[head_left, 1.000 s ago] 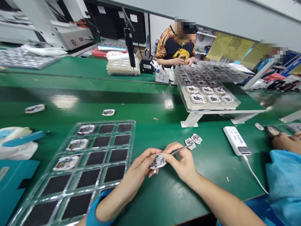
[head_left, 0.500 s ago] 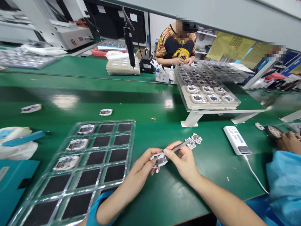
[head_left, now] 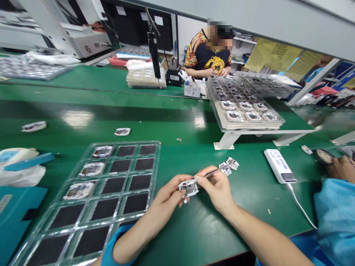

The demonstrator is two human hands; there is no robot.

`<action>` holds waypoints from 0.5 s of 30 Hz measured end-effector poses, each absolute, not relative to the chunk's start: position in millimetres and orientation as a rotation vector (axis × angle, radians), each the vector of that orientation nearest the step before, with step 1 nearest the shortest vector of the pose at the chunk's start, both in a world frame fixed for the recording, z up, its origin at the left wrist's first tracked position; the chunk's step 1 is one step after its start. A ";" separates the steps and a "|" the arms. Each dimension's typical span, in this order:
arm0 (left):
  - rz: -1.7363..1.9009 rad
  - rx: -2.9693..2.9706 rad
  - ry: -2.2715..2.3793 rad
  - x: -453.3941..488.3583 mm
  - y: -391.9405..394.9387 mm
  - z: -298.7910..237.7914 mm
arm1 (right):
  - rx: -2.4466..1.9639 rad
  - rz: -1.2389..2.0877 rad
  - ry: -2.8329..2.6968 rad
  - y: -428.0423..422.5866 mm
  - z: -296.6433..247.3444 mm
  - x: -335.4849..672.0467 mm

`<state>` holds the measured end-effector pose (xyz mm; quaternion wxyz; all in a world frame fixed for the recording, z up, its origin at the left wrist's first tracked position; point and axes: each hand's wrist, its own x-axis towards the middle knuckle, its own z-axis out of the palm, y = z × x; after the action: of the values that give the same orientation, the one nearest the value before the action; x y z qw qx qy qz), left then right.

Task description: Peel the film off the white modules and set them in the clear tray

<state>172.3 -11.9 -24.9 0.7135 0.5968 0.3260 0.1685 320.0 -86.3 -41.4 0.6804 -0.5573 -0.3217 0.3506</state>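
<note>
Left hand [head_left: 161, 208] pinches module [head_left: 188, 188]; right hand [head_left: 216, 192] holds tweezers [head_left: 213, 172]; tray edge [head_left: 152, 188] just beside.

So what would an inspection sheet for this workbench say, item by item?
Surface: glossy green workbench.
Job's things: small white-edged circuit module, slim metal tool, two similar modules nearby.
Clutter: clear plastic tray with black cells, holding three modules.
Hands: left hand pinches the module; right hand holds the tool toward it.
Cables: white cable runs from a white box.
Surroundings: co-worker across the bench; another person's hand at right.
</note>
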 end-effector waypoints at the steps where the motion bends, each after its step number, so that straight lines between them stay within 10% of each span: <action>1: 0.372 1.320 0.721 172.2 -11.8 -25.2 | -1.248 0.796 -0.722 -86.4 -41.5 320.1; 15: 0.363 1.305 0.663 171.3 -9.2 -25.5 | -1.128 0.850 -0.709 -87.4 -40.4 319.6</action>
<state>171.3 -9.2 -25.5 0.7289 0.5924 0.3009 0.1648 319.6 -87.4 -40.4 0.7036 -0.5069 -0.3189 0.3823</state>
